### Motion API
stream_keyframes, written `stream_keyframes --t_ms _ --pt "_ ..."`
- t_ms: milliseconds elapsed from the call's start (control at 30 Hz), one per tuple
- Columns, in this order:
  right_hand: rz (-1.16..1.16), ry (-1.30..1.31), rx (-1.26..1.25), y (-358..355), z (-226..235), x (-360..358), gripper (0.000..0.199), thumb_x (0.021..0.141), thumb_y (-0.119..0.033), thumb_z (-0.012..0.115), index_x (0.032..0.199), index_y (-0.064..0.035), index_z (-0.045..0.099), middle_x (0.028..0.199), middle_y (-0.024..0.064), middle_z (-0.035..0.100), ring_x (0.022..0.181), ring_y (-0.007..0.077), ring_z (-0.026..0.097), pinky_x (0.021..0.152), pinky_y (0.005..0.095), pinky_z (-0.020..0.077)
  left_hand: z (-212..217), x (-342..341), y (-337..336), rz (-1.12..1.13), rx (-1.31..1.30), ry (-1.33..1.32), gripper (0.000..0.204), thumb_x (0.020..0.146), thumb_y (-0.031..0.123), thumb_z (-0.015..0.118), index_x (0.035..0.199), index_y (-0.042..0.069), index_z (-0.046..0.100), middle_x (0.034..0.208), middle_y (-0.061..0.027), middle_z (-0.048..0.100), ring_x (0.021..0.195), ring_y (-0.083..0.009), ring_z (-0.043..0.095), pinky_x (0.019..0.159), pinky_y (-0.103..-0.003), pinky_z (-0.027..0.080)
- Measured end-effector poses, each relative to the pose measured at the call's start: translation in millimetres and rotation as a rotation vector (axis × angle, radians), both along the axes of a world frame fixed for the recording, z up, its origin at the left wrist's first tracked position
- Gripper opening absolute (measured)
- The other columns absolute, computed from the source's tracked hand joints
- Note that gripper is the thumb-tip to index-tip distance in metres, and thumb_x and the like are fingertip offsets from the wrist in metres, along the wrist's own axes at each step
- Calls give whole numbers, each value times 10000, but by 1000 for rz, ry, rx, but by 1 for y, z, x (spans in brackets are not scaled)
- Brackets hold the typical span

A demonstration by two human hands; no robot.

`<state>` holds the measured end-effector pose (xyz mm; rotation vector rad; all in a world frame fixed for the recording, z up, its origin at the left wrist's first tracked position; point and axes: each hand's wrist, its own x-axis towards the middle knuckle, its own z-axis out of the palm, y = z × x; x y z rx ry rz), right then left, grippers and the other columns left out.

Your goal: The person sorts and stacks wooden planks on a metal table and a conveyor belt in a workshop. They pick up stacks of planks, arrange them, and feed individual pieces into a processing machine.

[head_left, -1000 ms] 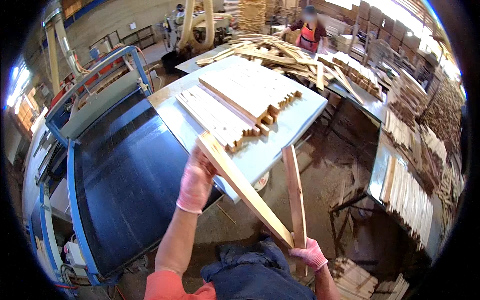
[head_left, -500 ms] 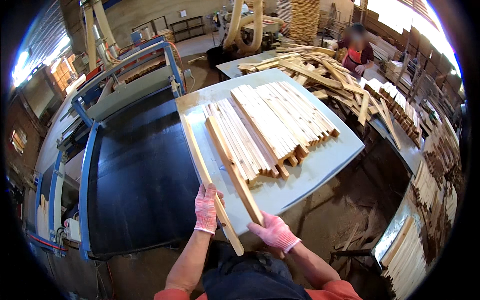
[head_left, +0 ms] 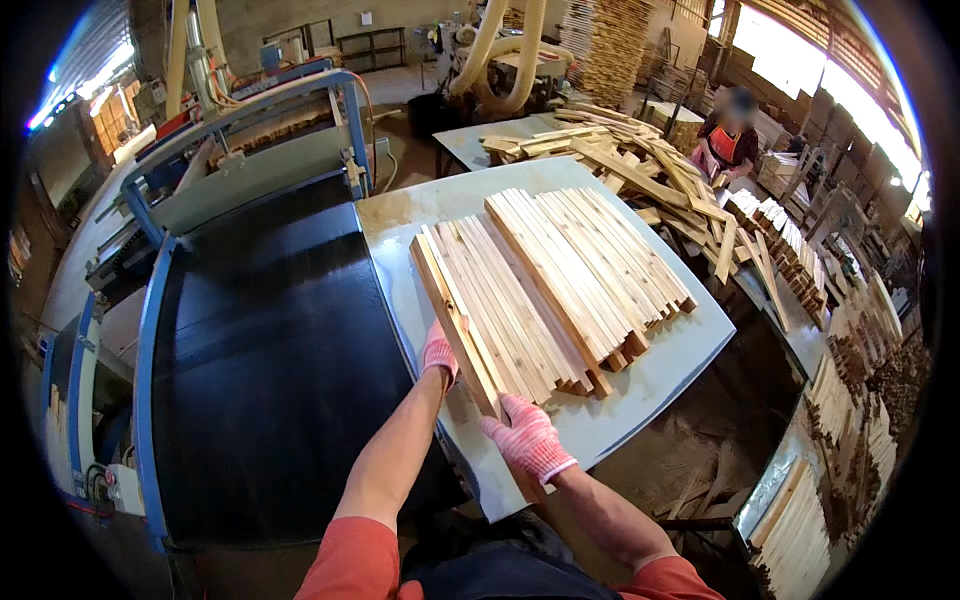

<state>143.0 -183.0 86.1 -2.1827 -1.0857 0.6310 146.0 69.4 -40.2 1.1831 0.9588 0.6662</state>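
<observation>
Both my hands wear pink-and-white knit gloves. My right hand (head_left: 530, 438) is closed around the near end of a long wooden strip (head_left: 455, 325), thumb on top. My left hand (head_left: 438, 355) grips the same strip's left side about midway, its fingertips hidden by the wood. This strip lies along the left edge of a row of pale wooden strips (head_left: 500, 310), its near end reaching past them toward me. A second, higher batch of strips (head_left: 590, 270) sits directly to the right. All of them rest on a pale grey tabletop (head_left: 660, 350).
Left of the table is a machine with a black belt (head_left: 270, 380) and blue frame (head_left: 150, 400). Behind the table, loose wood pieces (head_left: 650, 165) form a heap, with a person (head_left: 728, 140) beside it. More strips (head_left: 795, 530) are stacked at lower right.
My left hand has moved up and right, from a separate thinner strip to the thicker one. The thinner strip no longer shows apart on the left. The thicker strip now lies against the row.
</observation>
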Motion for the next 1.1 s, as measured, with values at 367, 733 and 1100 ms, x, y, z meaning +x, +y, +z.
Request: stream_keyframes --t_ms 367,733,1100 --pt "21 -258 -232 118 -10 7 524 916 -360 665 1317 -23 662 1211 232 696 1115 427 689 981 502 550 5 -62 24 -52 -404 -226 353 1118 409 502 1350 161 603 804 -10 688 574 -141 634 456 -281 417" --pt "-18 -394 27 108 -17 53 623 905 -317 732 1433 -28 573 1276 228 671 1189 395 661 1010 473 547 40 -55 -16 -279 467 608 769 970 555 649 1513 22 538 1463 -321 569 1368 -463 539 1152 -481 440" --pt "-610 -636 72 28 -36 396 715 929 -378 740 1526 -55 517 1398 240 621 1261 422 603 1111 493 475 17 -48 -48 -60 691 581 747 987 351 715 1578 -13 438 1491 -283 564 1376 -459 534 1171 -493 420"
